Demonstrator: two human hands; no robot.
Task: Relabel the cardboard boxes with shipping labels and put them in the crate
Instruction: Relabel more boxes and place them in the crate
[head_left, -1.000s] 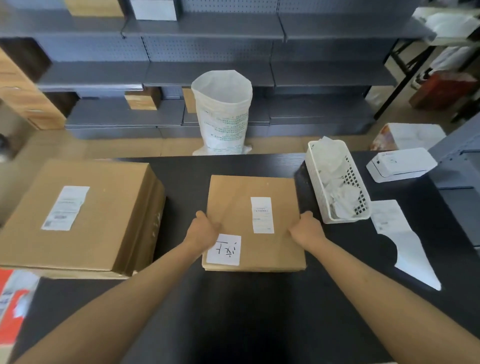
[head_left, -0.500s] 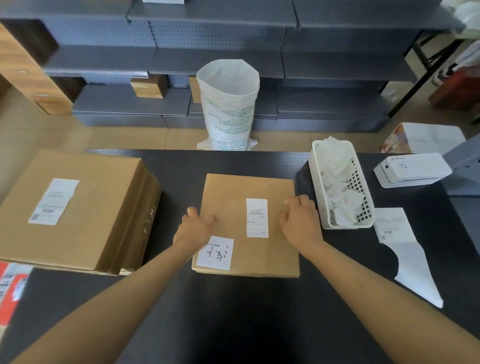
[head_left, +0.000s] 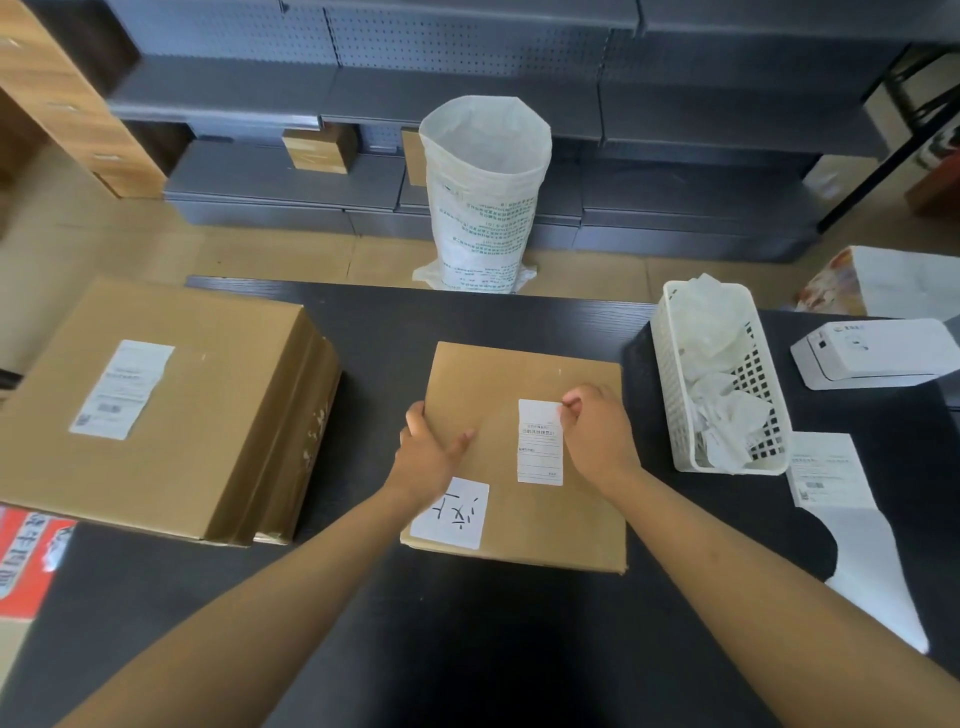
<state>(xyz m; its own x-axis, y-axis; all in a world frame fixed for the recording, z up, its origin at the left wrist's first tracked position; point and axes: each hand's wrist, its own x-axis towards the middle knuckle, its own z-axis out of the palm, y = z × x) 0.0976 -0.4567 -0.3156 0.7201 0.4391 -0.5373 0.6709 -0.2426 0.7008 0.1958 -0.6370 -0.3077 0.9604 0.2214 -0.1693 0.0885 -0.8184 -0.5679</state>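
Observation:
A flat cardboard box (head_left: 566, 512) lies in the middle of the black table (head_left: 467, 649). It carries a white shipping label (head_left: 539, 441) near its centre and a handwritten white sticker (head_left: 451, 513) at its near left corner. My left hand (head_left: 428, 449) rests flat on the box's left edge, fingers spread. My right hand (head_left: 595, 428) pinches the label's upper right corner between thumb and finger. A larger cardboard box (head_left: 156, 410) with its own label (head_left: 122, 388) stands at the left.
A white plastic basket (head_left: 719, 379) full of crumpled label backing stands right of the box. A white label printer (head_left: 878, 353) sits at far right, with a printed label sheet (head_left: 831, 467) in front. A white sack (head_left: 483, 192) stands on the floor by grey shelving.
My right hand moved from the box's right edge onto the top and took the label's upper right corner. My left hand slid slightly onto the box. The view tilted down.

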